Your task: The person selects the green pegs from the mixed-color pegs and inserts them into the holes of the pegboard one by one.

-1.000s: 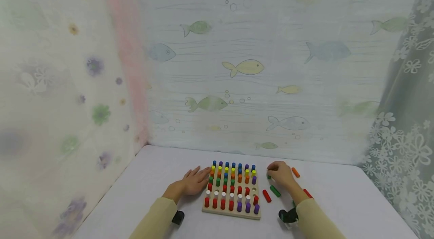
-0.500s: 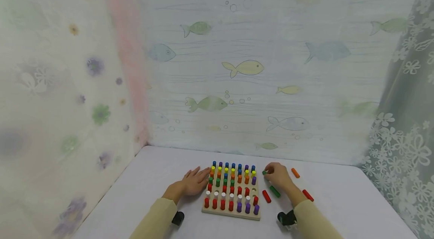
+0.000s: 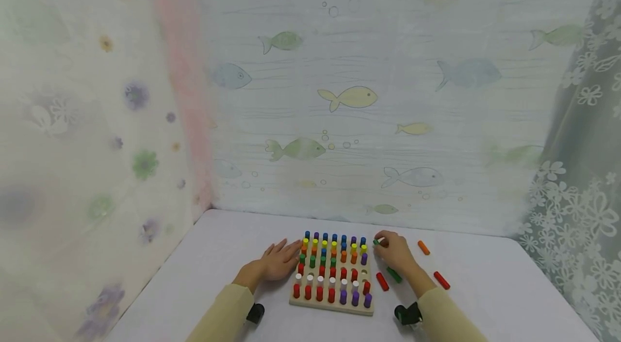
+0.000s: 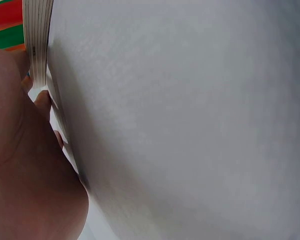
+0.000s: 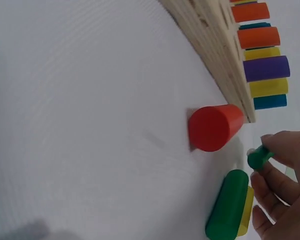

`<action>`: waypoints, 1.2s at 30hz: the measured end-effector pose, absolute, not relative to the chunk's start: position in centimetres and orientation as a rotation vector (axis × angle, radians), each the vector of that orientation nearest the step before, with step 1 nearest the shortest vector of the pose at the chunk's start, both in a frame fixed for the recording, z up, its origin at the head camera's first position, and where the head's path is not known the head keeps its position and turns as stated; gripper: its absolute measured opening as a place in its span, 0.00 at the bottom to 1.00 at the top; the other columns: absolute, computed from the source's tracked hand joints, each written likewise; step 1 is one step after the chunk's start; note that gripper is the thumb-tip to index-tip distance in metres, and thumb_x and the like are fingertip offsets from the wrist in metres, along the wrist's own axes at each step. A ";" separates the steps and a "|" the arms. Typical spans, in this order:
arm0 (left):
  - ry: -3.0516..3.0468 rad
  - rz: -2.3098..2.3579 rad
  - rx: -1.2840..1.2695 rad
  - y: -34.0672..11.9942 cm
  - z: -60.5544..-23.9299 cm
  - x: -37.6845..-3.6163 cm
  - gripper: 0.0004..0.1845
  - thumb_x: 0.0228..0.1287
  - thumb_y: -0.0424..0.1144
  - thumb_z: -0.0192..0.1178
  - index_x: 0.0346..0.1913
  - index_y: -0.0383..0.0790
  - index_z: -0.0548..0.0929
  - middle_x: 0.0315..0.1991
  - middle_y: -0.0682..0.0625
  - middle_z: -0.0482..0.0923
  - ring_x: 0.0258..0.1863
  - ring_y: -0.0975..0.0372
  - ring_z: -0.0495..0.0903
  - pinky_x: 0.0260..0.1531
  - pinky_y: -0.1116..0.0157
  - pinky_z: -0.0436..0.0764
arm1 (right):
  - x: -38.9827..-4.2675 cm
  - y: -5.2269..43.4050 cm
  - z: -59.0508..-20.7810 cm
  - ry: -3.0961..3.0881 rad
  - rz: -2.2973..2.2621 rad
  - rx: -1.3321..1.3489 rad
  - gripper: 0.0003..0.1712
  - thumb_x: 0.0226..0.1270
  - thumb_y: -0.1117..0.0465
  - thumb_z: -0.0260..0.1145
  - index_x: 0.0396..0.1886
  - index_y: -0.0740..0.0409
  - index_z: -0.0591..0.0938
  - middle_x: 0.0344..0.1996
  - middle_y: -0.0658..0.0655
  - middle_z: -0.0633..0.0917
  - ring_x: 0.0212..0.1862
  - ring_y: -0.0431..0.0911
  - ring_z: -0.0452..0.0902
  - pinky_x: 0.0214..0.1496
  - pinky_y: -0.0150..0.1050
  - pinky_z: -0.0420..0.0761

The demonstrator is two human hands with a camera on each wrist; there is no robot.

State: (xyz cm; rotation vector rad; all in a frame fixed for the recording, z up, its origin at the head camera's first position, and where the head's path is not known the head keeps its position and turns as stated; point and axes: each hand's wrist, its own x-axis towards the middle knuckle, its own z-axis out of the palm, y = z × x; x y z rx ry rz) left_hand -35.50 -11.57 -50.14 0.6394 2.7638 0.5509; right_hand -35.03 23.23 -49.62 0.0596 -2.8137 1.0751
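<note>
A wooden pegboard [image 3: 332, 307] stands on the table, filled with rows of coloured pegs. A few of its holes show bare. My left hand [image 3: 281, 262] lies flat at the board's left edge, fingers spread and straight; in the left wrist view fingers reach the board's side. Right of the board's far corner, my right hand [image 3: 395, 251] pinches a small green peg [image 5: 259, 157] between thumb and fingers. Below that hand lie a loose red peg [image 3: 382, 281] and a thicker-looking green peg [image 5: 228, 204] with a yellow one [image 5: 246, 212] showing beside it.
An orange peg [image 3: 423, 247] and another red peg [image 3: 441, 280] lie farther right on the white table [image 3: 504, 288]. A black wrist camera [image 3: 408, 313] hangs under the right sleeve, another under the left. Fish-patterned cloth [image 3: 301, 180] rises behind the table.
My right hand has shifted left toward the board's far right corner, carrying the green peg. The second red peg came into full view as the arm moved. My left hand stays put.
</note>
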 end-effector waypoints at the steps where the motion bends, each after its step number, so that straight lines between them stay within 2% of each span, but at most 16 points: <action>1: 2.761 0.544 0.636 -11.6 -50.2 -35.5 0.31 0.82 0.53 0.41 0.82 0.47 0.57 0.81 0.48 0.56 0.82 0.46 0.46 0.78 0.41 0.42 | -35.0 23.2 -49.6 -2.800 1.094 0.055 0.13 0.70 0.65 0.67 0.52 0.64 0.83 0.42 0.60 0.87 0.41 0.50 0.81 0.47 0.48 0.85; 7: 2.757 0.539 0.640 -11.6 -49.9 -35.3 0.32 0.82 0.52 0.42 0.82 0.47 0.57 0.81 0.48 0.56 0.82 0.46 0.46 0.78 0.41 0.41 | -34.9 23.3 -49.0 -2.736 1.203 0.021 0.12 0.72 0.63 0.67 0.51 0.63 0.84 0.42 0.57 0.88 0.41 0.47 0.82 0.46 0.47 0.85; 13: 2.765 0.548 0.640 -11.5 -49.8 -35.3 0.31 0.82 0.53 0.43 0.81 0.48 0.58 0.81 0.49 0.57 0.82 0.47 0.47 0.78 0.40 0.44 | -34.5 23.0 -48.2 -2.686 1.369 -0.039 0.13 0.73 0.61 0.66 0.51 0.64 0.84 0.42 0.59 0.88 0.42 0.49 0.83 0.48 0.47 0.84; 20: 2.766 0.551 0.636 -11.5 -49.9 -35.3 0.31 0.82 0.52 0.43 0.81 0.47 0.58 0.81 0.49 0.57 0.81 0.46 0.47 0.78 0.40 0.43 | -33.3 22.7 -47.2 -2.633 1.567 -0.103 0.16 0.75 0.59 0.65 0.55 0.66 0.82 0.45 0.61 0.89 0.46 0.53 0.86 0.60 0.56 0.80; 28: 2.755 0.547 0.640 -11.5 -50.1 -35.2 0.31 0.82 0.52 0.42 0.82 0.47 0.57 0.81 0.48 0.56 0.82 0.46 0.46 0.78 0.41 0.41 | -32.1 23.3 -47.0 -2.567 1.695 -0.089 0.20 0.75 0.59 0.66 0.56 0.69 0.80 0.46 0.63 0.89 0.46 0.54 0.87 0.50 0.46 0.86; 36: 2.763 0.546 0.643 -11.5 -50.0 -35.4 0.31 0.82 0.51 0.43 0.81 0.46 0.58 0.81 0.48 0.57 0.81 0.46 0.47 0.78 0.40 0.43 | -31.1 23.8 -46.8 -2.535 1.760 -0.053 0.21 0.74 0.57 0.67 0.55 0.70 0.80 0.45 0.62 0.90 0.47 0.56 0.88 0.52 0.48 0.86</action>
